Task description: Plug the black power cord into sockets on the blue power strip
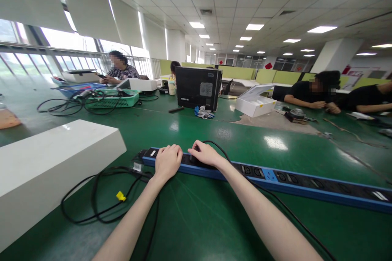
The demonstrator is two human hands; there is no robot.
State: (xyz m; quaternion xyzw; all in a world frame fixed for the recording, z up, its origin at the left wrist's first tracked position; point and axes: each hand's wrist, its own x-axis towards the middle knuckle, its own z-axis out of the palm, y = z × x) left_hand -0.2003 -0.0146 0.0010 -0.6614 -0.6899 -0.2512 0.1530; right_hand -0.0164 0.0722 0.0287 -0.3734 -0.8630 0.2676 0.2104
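A long blue and black power strip (269,174) lies across the green table. My left hand (168,162) is wrapped over the strip near its left end, fingers closed round it. My right hand (206,154) is closed on a black plug at the strip, a little right of my left hand; the plug is mostly hidden by the fingers. A black cable (284,204) loops up behind my right hand and runs toward the lower right. Left of the strip, a coiled black cable (94,195) carries a yellow tag (121,196).
A large white box (55,159) stands at the left. Behind are a green basket (122,100) with cables, a black computer case (196,88), gloves (204,112) and an open white box (255,104). Several people sit at the table's far side.
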